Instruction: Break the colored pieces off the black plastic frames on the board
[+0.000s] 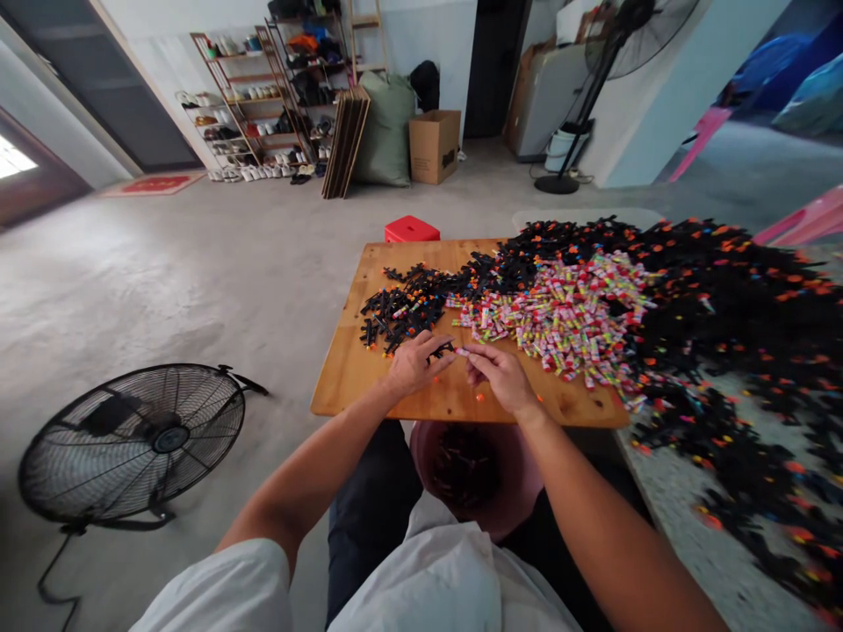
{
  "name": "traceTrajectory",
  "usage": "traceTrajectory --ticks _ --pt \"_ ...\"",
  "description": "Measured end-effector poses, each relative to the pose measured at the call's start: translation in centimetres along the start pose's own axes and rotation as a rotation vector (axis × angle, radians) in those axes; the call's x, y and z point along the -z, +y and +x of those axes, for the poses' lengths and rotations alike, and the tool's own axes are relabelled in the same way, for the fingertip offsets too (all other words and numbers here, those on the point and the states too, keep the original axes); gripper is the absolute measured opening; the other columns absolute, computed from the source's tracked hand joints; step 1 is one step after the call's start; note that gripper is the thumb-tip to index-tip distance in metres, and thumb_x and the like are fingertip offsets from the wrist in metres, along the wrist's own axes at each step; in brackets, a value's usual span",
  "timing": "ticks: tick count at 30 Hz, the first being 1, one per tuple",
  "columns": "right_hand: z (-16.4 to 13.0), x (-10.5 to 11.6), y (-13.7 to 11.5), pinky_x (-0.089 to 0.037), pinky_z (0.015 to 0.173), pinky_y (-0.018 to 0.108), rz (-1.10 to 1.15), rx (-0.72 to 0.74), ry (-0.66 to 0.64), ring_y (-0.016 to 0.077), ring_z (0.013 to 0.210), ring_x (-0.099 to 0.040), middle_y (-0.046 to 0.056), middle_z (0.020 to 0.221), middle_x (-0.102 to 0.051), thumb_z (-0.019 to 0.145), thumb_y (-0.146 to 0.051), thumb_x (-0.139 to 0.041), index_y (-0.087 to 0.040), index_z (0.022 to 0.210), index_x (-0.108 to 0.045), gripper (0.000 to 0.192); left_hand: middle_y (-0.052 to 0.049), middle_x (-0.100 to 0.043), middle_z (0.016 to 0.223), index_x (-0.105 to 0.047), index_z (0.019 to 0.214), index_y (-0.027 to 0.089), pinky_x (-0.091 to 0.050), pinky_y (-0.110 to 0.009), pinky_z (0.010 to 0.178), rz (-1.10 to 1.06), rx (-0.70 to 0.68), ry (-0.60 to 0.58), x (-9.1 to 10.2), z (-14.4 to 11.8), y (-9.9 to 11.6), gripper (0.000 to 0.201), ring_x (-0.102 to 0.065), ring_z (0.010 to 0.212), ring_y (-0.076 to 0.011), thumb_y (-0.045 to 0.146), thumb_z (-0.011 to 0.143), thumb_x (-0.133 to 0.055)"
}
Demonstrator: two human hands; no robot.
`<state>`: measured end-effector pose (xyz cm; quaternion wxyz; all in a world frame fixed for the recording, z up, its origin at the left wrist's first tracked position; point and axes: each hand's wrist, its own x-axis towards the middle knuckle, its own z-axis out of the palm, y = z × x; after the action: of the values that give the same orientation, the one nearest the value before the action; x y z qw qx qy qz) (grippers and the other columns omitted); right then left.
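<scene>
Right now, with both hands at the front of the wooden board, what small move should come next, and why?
Probably bring the hands together. The left hand rests on a small black piece, and the right hand pinches a small colourful tube just beside it. They are almost touching, and a pink bowl in the lap already holds dark pieces.

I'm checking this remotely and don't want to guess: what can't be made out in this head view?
- Small piece between the fingertips of the left hand and right hand: too small, partly hidden by fingers.
- Contents of the pink bowl on the lap: dark, shaded by both arms.
- Black pile: single pieces blurred, cut off by the right edge.
- Print on the colourful wrapped pieces: too small to read.
</scene>
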<state>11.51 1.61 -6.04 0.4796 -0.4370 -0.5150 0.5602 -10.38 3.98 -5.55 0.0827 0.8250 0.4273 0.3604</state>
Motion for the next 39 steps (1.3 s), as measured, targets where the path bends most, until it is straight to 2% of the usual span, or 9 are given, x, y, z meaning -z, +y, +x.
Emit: traceTrajectory --ticks 5,10,14,18,23,30,39 --pt "-0.4 0.2 -0.1 -0.055 0.056 0.028 -0.001 -0.014 0.012 0.0140 0.055 -0.063 0.002 0.072 -0.071 0.083 -0.054 -0.078 -0.017 0.110 -0.081 0.046 -0.006 -0.070 0.098 -0.072 0.127 0.023 -0.052 -0.022 0.071 0.005 -0.045 -0.016 0.2 0.0 0.3 0.042 -0.068 0.079 -0.0134 0.052 0.105 -0.052" --pt "-0.7 0.2 -0.9 -0.055 0.052 0.027 0.088 -0.087 0.000 0.0148 0.054 -0.065 0.002 0.068 -0.071 0.081 -0.048 -0.079 -0.016 0.099 -0.081 0.036 -0.007 -0.070 0.102 -0.071 0.130 0.024 -0.051 -0.022 0.072 0.120 -0.095 -0.113 1.1 0.1 0.8 0.046 -0.068 0.081 -0.0137 0.056 0.105 -0.048" --pt "-0.8 0.0 -1.7 -0.047 0.041 0.024 0.181 -0.194 0.013 0.0123 0.045 -0.058 0.000 0.062 -0.067 0.074 -0.041 -0.081 -0.017 0.085 -0.078 0.027 -0.007 -0.068 0.101 -0.071 0.132 0.027 -0.052 -0.024 0.076 0.211 -0.154 -0.151 1.6 0.2 1.3 0.047 -0.067 0.084 -0.0153 0.057 0.105 -0.047" --pt "-0.9 -0.3 -2.4 -0.040 0.036 0.021 0.257 -0.243 0.054 0.0097 0.040 -0.053 -0.002 0.058 -0.064 0.069 -0.036 -0.082 -0.017 0.080 -0.076 0.023 -0.008 -0.068 0.103 -0.069 0.134 0.028 -0.052 -0.024 0.078 0.235 -0.156 -0.164 1.6 0.4 1.6 0.049 -0.067 0.087 -0.0166 0.059 0.105 -0.045" --pt "-1.4 -0.5 -2.6 -0.041 0.037 0.021 0.260 -0.202 0.072 0.0101 0.042 -0.054 -0.001 0.060 -0.065 0.070 -0.039 -0.082 -0.015 0.085 -0.078 0.028 -0.009 -0.065 0.109 -0.061 0.144 0.027 -0.052 -0.024 0.080 0.219 -0.103 -0.168 1.0 0.1 1.2 0.056 -0.068 0.094 -0.0179 0.061 0.105 -0.043" --pt "-1.6 -0.3 -1.7 -0.042 0.038 0.022 0.223 -0.185 0.065 0.0100 0.042 -0.054 -0.002 0.061 -0.065 0.072 -0.043 -0.082 -0.015 0.088 -0.078 0.032 -0.008 -0.066 0.107 -0.065 0.140 0.027 -0.051 -0.024 0.077 0.223 -0.122 -0.176 0.7 0.0 0.9 0.054 -0.068 0.093 -0.0178 0.062 0.104 -0.043" --pt "-1.5 0.3 -0.6 -0.051 0.043 0.026 -0.026 -0.017 0.061 0.0137 0.047 -0.059 0.000 0.064 -0.067 0.084 -0.049 -0.073 -0.016 0.101 -0.077 0.037 -0.007 -0.070 0.098 -0.071 0.132 0.028 -0.049 -0.022 0.070 0.164 -0.138 -0.169 1.5 0.5 1.3 0.046 -0.069 0.083 -0.0149 0.058 0.104 -0.050"
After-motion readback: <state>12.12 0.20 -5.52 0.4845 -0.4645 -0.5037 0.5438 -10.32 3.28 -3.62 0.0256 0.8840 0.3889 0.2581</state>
